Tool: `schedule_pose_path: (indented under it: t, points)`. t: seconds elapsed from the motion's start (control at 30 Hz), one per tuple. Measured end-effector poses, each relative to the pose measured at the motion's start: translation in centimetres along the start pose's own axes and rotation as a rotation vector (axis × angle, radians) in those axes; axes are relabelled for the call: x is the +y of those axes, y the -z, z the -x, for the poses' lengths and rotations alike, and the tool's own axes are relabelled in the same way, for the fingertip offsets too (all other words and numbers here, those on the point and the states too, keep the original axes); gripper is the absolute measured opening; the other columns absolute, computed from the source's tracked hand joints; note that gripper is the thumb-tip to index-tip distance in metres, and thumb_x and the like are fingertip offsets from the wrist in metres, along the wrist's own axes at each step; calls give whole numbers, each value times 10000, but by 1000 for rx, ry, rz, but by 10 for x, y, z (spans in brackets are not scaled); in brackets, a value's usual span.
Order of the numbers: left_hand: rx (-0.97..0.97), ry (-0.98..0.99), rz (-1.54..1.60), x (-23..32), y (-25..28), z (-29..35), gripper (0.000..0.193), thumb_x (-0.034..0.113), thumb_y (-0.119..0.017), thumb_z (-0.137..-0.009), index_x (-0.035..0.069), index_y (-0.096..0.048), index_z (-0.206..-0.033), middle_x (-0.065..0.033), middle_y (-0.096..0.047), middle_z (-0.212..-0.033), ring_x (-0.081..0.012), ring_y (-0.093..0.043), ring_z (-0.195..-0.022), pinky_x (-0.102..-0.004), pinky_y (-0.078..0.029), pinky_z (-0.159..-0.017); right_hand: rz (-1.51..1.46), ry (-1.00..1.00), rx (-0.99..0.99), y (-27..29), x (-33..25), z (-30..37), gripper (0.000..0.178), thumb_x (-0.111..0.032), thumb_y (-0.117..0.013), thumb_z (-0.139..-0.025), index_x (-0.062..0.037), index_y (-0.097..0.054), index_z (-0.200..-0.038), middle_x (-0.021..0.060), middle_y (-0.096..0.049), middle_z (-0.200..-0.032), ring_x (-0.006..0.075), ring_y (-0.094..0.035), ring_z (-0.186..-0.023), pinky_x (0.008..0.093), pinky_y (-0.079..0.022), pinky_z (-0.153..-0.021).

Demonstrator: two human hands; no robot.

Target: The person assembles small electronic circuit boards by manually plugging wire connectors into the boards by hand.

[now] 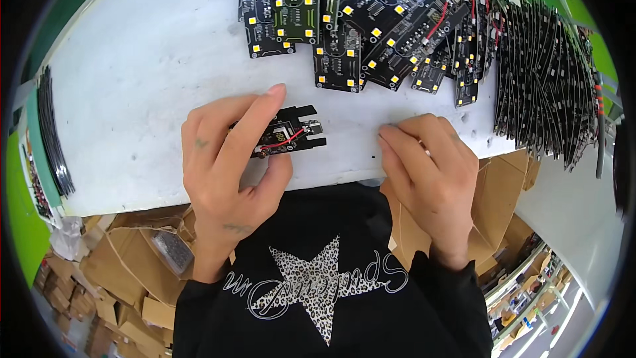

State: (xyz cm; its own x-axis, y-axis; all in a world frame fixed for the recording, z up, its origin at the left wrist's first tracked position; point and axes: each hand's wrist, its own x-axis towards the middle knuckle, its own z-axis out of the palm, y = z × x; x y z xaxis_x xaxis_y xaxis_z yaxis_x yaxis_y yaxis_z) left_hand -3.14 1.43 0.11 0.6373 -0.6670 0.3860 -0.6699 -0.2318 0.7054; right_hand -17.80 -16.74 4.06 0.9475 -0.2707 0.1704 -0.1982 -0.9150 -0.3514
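Note:
My left hand (232, 152) is curled round a small black circuit board (289, 134) above the near edge of the white table. Its thumb lies along the near side and a raised index finger arches over the far side; the hand hides the board's left end. On the board are a red wire, a small digit display and a metal connector at the forked right end. Off to the right, apart from the board, my right hand (430, 166) has thumb and fingertips pinched together. Whatever may be between those fingertips cannot be made out.
A heap of black circuit boards (338, 59) with yellow-white LEDs and red wires covers the table's far side. Right of it stands a dense stack of thin black strips (546, 79). Black wires (53, 132) lie at the left edge. Cardboard boxes (126, 252) sit below the table (146, 93).

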Motion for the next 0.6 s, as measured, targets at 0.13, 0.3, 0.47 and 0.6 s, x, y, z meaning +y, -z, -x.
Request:
schedule_pose_path:
  t: [0.13, 0.3, 0.47, 0.6]
  points:
    - [-11, 10, -12, -1, 1, 2, 643, -68, -659, -593, 46, -703, -1224, -94, -664, -1061, -266, -598, -914, -362, -475, -809, 31, 32, -33, -5, 8, -4, 173, 44, -755, -745, -14, -668, -882, 67, -606, -836, 235, -600, -701, 329, -493, -591]
    - [5, 20, 11, -5, 2, 6, 653, -70, -657, -588, 42, -700, -1230, -97, -665, -1062, -266, -597, -910, -365, -475, -808, -286, -238, -33, 18, 5, 14, 104, 32, -701, -778, -10, -616, -822, 81, -597, -805, 191, -598, -685, 291, -476, -592]
    - [-19, 23, 51, -2, 4, 2, 663, -72, -652, -580, 35, -699, -1233, -100, -667, -1068, -262, -597, -914, -361, -472, -809, -26, -560, -487, 63, 17, 72, 54, -12, -694, -846, -1, -641, -843, 98, -623, -750, 206, -605, -620, 302, -471, -571]
    - [-40, 25, 3, 0, 7, 0, 664, -69, -650, -575, 30, -701, -1229, -101, -671, -1080, -256, -599, -921, -351, -463, -818, 165, -636, -402, 48, 25, 93, 56, -6, -694, -857, 14, -641, -862, 115, -625, -759, 223, -633, -657, 295, -493, -594]
